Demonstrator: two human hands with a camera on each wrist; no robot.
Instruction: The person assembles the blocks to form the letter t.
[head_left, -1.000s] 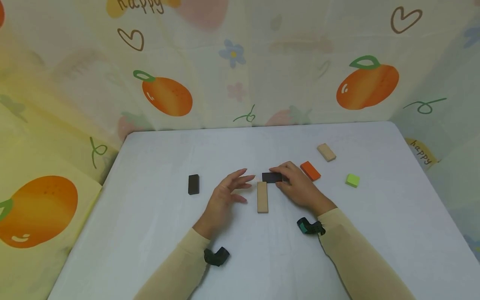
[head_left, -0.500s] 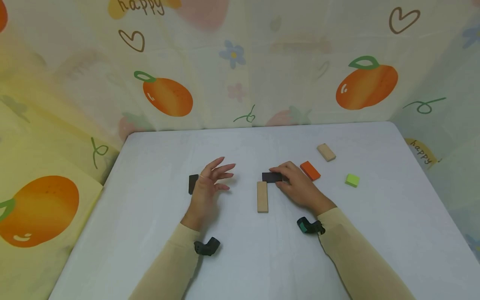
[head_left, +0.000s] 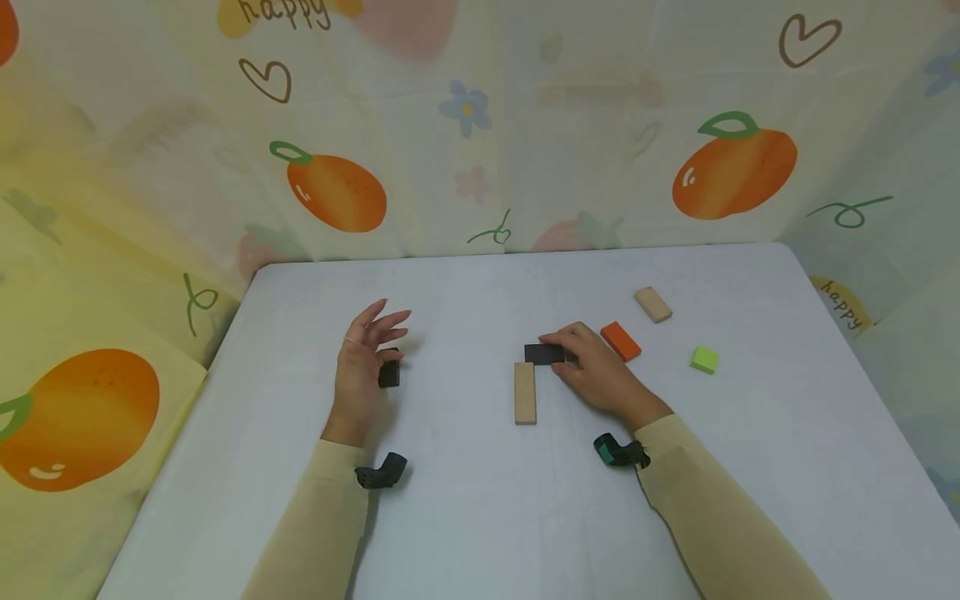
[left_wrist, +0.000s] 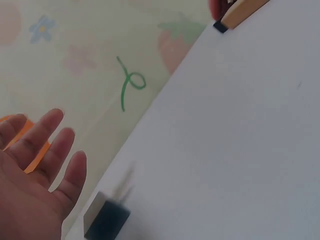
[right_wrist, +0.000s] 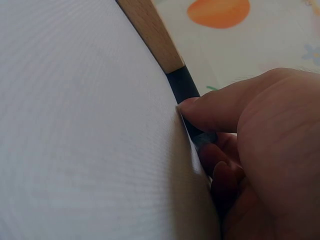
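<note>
My right hand (head_left: 600, 371) pinches a black wooden block (head_left: 542, 354) that lies flat at the middle of the table, thumb on its near side and fingers on the far side. Just below that block's left end lies a long plain wooden block (head_left: 525, 393); in the right wrist view the plain block (right_wrist: 152, 35) meets the black one (right_wrist: 182, 84) end to side. Over at the left, my left hand (head_left: 362, 367) hovers with loosely spread fingers beside a second black block (head_left: 389, 375), partly covering it. The left wrist view shows this block (left_wrist: 107, 220) below the fingers, not gripped.
An orange block (head_left: 621, 342) lies just beyond my right hand. Farther right are a small plain wooden block (head_left: 653, 305) and a lime green block (head_left: 705, 360). The white table (head_left: 465, 500) ends at the back against a printed cloth (head_left: 570, 150).
My left hand has swung left, away from the middle blocks and over to the second black block. The right hand keeps its pinch in the same place.
</note>
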